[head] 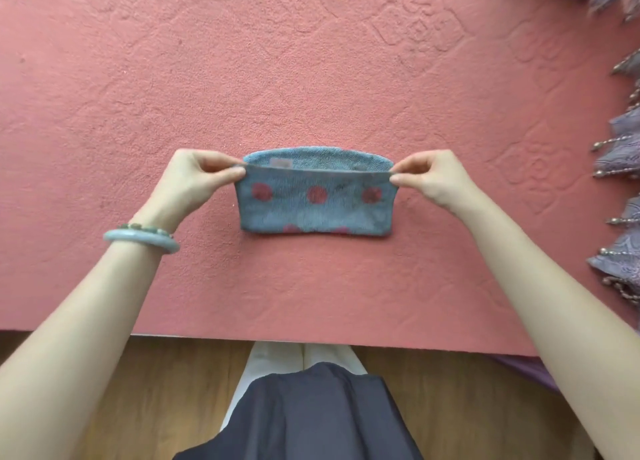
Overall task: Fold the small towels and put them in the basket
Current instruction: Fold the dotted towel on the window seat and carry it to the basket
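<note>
A small blue towel (316, 203) with pink dots lies on the pink textured cover (311, 78) in the middle of the head view. Its near half is doubled over, and the folded upper edge is lifted a little off the layer beneath. My left hand (194, 179) pinches the left corner of that raised edge between thumb and fingers. My right hand (429, 177) pinches the right corner the same way. The far rim of the lower layer shows beyond the raised edge. No basket is in view.
The pink cover ends in a front edge (311, 342) close to my body, with wooden floor (138, 390) below. Purple fringed fabric with beads (620, 196) lies along the right edge and at the top right corner. A pale bangle circles my left wrist.
</note>
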### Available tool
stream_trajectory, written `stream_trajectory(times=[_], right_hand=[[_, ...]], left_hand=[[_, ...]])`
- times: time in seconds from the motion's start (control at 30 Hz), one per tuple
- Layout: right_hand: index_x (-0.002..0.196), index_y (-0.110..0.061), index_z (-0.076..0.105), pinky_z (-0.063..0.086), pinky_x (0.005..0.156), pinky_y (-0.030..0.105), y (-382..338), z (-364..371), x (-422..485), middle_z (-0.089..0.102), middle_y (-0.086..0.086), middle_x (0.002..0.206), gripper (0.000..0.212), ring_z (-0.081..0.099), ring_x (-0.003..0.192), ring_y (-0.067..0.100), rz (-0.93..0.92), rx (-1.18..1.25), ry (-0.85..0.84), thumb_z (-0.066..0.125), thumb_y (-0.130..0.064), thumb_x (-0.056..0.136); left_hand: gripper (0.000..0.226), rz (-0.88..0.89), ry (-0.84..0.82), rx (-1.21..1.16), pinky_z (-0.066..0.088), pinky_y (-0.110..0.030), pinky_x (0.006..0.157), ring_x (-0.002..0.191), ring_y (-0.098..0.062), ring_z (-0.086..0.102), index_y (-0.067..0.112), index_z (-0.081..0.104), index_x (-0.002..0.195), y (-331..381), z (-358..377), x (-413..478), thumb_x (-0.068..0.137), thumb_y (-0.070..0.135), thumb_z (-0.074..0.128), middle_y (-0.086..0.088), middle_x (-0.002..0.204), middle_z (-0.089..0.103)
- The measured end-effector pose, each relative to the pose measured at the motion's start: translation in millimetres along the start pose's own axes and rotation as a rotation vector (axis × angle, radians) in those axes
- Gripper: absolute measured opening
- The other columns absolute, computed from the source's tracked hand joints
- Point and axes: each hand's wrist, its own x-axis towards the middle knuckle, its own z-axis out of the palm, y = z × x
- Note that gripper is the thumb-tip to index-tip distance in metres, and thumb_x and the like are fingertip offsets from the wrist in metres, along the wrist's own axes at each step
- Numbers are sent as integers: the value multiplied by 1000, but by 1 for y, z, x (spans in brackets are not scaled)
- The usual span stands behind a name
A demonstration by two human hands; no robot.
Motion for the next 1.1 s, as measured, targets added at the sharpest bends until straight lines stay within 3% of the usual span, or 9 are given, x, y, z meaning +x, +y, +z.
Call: stream_trajectory(times=[0.13, 0.27, 0.37, 0.53, 0.6, 0.7, 0.77, 0.93, 1.1], right_hand=[[87, -9, 73, 47, 78, 26, 0, 6, 33, 68, 3, 82, 13, 61, 72, 6, 64, -163, 106, 71, -13, 76], [88, -16, 74, 38, 73, 18, -2, 17, 46, 72, 4, 90, 13, 64, 88, 14, 77, -258, 161, 67, -19, 77], [88, -15, 72, 37, 73, 18, -2, 23, 47, 72, 5, 88, 14, 63, 85, 15, 65, -265, 207, 64, -18, 76], [94, -18, 68, 33, 69, 19, 2, 19, 45, 61, -2, 80, 17, 54, 79, 11, 43, -233, 135, 64, -18, 78], [91, -21, 69, 35, 70, 23, 4, 12, 48, 61, -3, 78, 13, 54, 78, 11, 83, -185, 67, 67, -22, 78], [78, -23, 68, 38, 59, 23, 3, 4, 51, 57, -9, 66, 1, 50, 59, 5, 152, -150, 0, 68, -24, 77], [67, -24, 64, 37, 54, 21, 3, 2, 53, 56, -10, 62, 10, 49, 46, 0, 162, -206, -8, 70, -24, 75], [58, -24, 61, 40, 53, 24, 1, 3, 57, 56, -8, 56, 17, 47, 34, -8, 172, -284, -26, 71, -23, 72], [63, -20, 63, 50, 63, 32, -3, 7, 53, 65, 5, 67, 9, 56, 53, 14, 153, -302, 10, 66, -22, 70]], left_hand=[[16, -38, 130, 100, 47, -26, 87, 83, -6, 63, 18, 74, 95, 1, 11, 33, 81, 23, 71, 1, 89, 73], [20, -56, 222, 270, 47, -27, 85, 90, -13, 66, 17, 75, 94, 2, 24, 43, 80, 29, 69, -3, 93, 75], [19, -31, 262, 338, 49, -32, 84, 91, -22, 66, 18, 74, 93, 2, 29, 42, 79, 30, 68, -6, 91, 74], [47, 112, 363, 565, 39, -41, 95, 106, -35, 50, 11, 54, 120, -2, 42, 34, 78, 25, 70, -16, 112, 57], [44, 301, 336, 596, 42, -44, 90, 99, -36, 52, 8, 56, 118, 5, 61, 20, 78, 23, 68, -18, 107, 58], [22, 655, 170, 562, 48, -40, 72, 82, -33, 57, 7, 65, 96, 20, 109, -8, 79, 21, 63, -14, 89, 61], [14, 810, 40, 575, 48, -39, 63, 73, -30, 56, 7, 66, 85, 25, 144, -23, 81, 14, 54, -12, 81, 60], [26, 897, -31, 622, 48, -38, 56, 63, -28, 55, 4, 67, 84, 36, 202, -35, 80, 7, 42, -11, 73, 58], [21, 846, 21, 760, 42, -33, 54, 61, -25, 53, 10, 64, 72, 39, 215, -31, 76, 6, 44, -7, 71, 57]])
